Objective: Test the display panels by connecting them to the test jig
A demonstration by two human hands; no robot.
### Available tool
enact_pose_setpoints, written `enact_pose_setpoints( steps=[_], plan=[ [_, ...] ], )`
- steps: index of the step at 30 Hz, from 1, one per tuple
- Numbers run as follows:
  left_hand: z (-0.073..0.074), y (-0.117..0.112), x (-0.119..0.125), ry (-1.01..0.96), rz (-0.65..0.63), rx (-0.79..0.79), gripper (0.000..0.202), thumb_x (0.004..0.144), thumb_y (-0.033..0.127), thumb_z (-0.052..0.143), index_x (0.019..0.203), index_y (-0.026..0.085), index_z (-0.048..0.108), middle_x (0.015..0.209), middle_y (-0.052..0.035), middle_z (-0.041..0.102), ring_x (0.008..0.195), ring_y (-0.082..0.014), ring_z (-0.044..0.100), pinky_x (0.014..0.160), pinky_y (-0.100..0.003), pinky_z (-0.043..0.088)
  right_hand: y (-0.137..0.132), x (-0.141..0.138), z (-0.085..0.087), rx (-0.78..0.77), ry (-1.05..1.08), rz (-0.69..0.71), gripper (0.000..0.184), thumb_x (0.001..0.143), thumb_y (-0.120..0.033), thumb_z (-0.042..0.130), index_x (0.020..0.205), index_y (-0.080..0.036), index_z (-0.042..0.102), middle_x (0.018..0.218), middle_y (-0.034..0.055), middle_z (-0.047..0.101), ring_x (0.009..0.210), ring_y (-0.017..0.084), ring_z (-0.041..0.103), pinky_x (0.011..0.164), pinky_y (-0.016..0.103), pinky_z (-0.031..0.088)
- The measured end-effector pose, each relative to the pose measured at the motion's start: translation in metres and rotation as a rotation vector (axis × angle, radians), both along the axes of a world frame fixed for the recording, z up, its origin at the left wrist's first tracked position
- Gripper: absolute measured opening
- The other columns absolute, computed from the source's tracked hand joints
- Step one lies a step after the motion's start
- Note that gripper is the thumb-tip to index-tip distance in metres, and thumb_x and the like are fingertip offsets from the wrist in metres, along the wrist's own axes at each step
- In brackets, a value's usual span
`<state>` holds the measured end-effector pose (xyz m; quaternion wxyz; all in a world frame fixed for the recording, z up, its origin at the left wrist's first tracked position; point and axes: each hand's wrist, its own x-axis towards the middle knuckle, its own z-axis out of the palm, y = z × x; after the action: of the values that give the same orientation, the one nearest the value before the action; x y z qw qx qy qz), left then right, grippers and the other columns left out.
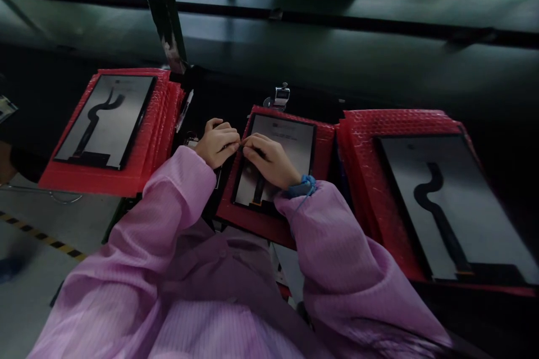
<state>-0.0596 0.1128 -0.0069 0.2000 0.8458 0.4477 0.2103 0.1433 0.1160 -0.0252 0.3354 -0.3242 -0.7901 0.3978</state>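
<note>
In front of me a flat display panel point(295, 137) with a black border lies on a red bubble-wrap bag point(326, 151). Part of its black flex cable point(257, 190) shows below my right hand; the rest is covered. My right hand point(272, 160) rests over the panel, thumb and fingers pinched together near its left edge. My left hand point(219, 143) is just left of the panel, its fingers closed in a pinch. The fingertips of both hands meet, and what is between them is too small to make out. A blue wristband point(301, 186) circles my right wrist.
On the left, another panel point(122, 123) lies on a stack of red bubble-wrap bags point(154, 140). On the right, a third panel point(475, 207) rests on a similar stack point(362, 179). A metal tally counter point(282, 95) stands behind the middle panel. A pen point(185, 109) lies beside the left stack.
</note>
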Motion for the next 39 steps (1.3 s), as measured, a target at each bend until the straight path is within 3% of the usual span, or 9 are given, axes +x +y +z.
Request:
enact_pose_setpoints(
  steps=[39],
  plan=[
    [-0.0061,0.0032,0.001,0.014,-0.027,-0.052,0.023,0.094,0.03,0.044,0.086,0.02,0.063,0.087,-0.0028,0.068,0.099,-0.0218,0.061,0.113,-0.049,0.023,0.0014,0.005,0.0016,-0.097,-0.006,0.043,0.022,0.096,-0.032,0.051,0.078,-0.021,0.056,0.085,0.0037,0.058,0.08,0.016,0.052,0.078,0.032,0.043]
  ],
)
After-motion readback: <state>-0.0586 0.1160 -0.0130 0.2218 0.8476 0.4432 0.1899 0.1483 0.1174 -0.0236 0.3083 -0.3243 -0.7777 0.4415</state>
